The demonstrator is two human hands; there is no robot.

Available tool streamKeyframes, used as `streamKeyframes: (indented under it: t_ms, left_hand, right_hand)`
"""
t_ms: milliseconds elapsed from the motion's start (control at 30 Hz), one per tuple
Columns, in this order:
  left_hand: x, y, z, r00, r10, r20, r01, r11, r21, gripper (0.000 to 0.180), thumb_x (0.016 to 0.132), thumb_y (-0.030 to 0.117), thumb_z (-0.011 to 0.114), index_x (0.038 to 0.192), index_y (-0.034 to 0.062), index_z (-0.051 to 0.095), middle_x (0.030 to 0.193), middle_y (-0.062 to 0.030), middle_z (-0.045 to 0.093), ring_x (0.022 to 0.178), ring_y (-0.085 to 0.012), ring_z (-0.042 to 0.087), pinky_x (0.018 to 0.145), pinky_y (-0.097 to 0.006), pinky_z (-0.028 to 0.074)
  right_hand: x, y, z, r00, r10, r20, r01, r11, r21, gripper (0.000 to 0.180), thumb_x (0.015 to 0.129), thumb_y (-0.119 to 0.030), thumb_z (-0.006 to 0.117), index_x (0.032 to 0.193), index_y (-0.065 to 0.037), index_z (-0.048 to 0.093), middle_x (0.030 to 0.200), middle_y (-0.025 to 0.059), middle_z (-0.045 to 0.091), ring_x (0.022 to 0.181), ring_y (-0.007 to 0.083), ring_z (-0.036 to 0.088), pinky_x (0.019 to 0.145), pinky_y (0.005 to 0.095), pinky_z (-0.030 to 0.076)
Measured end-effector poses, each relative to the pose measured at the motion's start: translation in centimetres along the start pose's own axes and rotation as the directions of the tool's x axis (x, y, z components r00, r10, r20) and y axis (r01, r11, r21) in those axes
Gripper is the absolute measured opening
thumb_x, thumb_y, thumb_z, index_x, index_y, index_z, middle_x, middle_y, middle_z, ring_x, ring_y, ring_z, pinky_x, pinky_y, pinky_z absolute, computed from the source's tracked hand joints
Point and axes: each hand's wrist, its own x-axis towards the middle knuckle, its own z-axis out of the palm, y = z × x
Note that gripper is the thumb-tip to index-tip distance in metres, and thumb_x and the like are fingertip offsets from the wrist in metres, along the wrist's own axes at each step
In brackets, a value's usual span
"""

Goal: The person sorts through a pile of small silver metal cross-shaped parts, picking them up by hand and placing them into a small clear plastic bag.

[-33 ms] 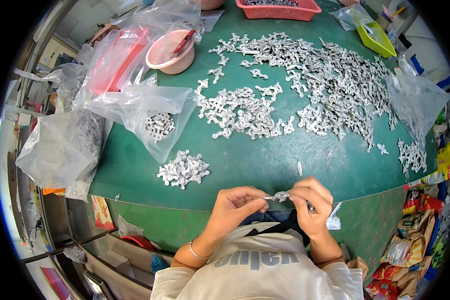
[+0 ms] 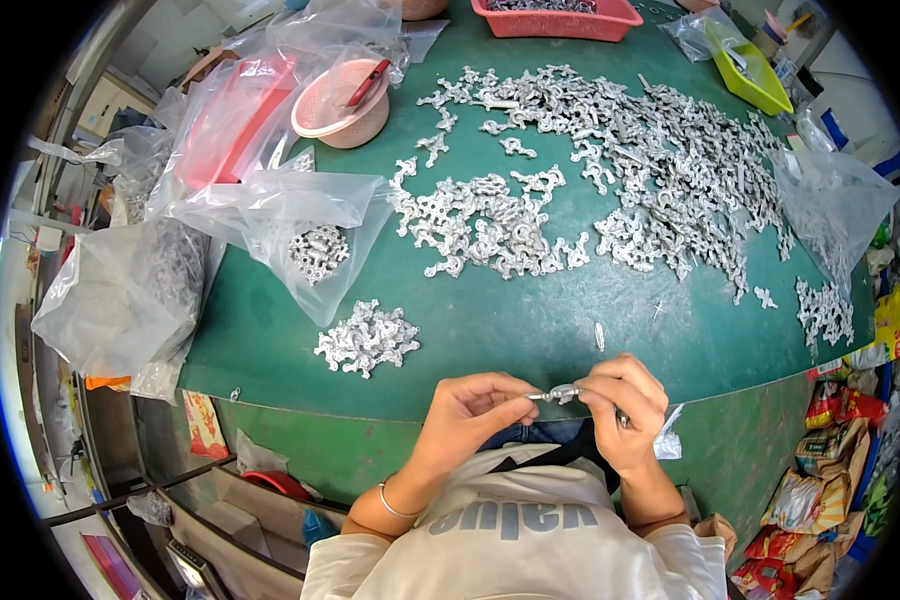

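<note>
Between my two hands, just over the table's near edge, is a small silvery metal casting (image 2: 562,394). Thumb and fingers of my left hand (image 2: 480,410) pinch its left end. My right hand (image 2: 625,405) grips the other end, its remaining fingers curled into the palm. A bit of dark metal shows among those curled fingers, too small to name. Beyond my right hand a slim metal piece (image 2: 599,336) lies on the green table (image 2: 500,330). A small heap of similar castings (image 2: 368,339) sits to the left of my hands.
Larger piles of castings (image 2: 490,225) spread across the middle and far right (image 2: 670,160). Plastic bags (image 2: 280,220) cover the left side near a pink basket (image 2: 340,105). A red tray (image 2: 560,22) and a yellow-green tray (image 2: 750,70) stand at the back. Packages (image 2: 810,500) lie at lower right.
</note>
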Motion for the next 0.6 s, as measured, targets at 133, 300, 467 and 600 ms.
streamKeyframes:
  t_ms: [133, 300, 467, 600]
  left_hand:
    - [0.02, -0.13, 0.08, 1.0, 0.007, 0.011, -0.006, 0.995, -0.103, 0.016, 0.081, -0.004, 0.057, 0.097, -0.0079, 0.059, 0.086, -0.014, 0.063, 0.079, -0.0164, 0.06, 0.074, -0.028, 0.049]
    - [-0.28, -0.4, 0.48, 0.982, 0.19, 0.003, -0.19, 0.982, -0.003, 0.024, 0.078, -0.01, 0.059, 0.102, -0.0097, 0.057, 0.097, -0.0145, 0.06, 0.088, -0.0181, 0.059, 0.081, -0.03, 0.048]
    - [-0.37, -0.74, 0.39, 0.971, 0.239, 0.027, -0.24, 0.971, 0.024, 0.025, 0.076, -0.012, 0.06, 0.101, -0.01, 0.057, 0.097, -0.0157, 0.059, 0.088, -0.0193, 0.059, 0.081, -0.03, 0.048]
    - [-0.32, -0.68, 0.71, 0.967, 0.252, 0.033, -0.254, 0.966, 0.041, 0.024, 0.075, -0.013, 0.06, 0.099, -0.0094, 0.057, 0.096, -0.016, 0.059, 0.088, -0.0192, 0.059, 0.08, -0.03, 0.048]
  right_hand:
    - [-0.19, 0.16, -0.37, 1.0, -0.008, 0.015, 0.008, 0.999, -0.038, 0.013, 0.062, 0.005, 0.065, 0.075, 0.0, 0.065, 0.067, 0.0089, 0.056, 0.056, 0.0191, 0.052, 0.05, 0.0283, 0.04]
    - [-0.63, 0.29, -0.14, 0.981, 0.194, 0.015, -0.193, 0.964, 0.183, 0.013, 0.068, 0.004, 0.065, 0.08, 0.002, 0.067, 0.071, 0.0107, 0.06, 0.061, 0.018, 0.055, 0.055, 0.0263, 0.042]
    - [-0.7, 0.28, -0.25, 0.949, 0.306, 0.072, -0.313, 0.905, 0.287, 0.008, 0.075, 0.002, 0.062, 0.082, 0.004, 0.066, 0.075, 0.0117, 0.062, 0.065, 0.0169, 0.057, 0.06, 0.0251, 0.043]
    - [-0.83, 0.42, -0.08, 0.918, 0.386, 0.087, -0.39, 0.849, 0.357, 0.008, 0.078, 0.0, 0.06, 0.083, 0.004, 0.065, 0.075, 0.0109, 0.062, 0.066, 0.0153, 0.056, 0.061, 0.025, 0.043]
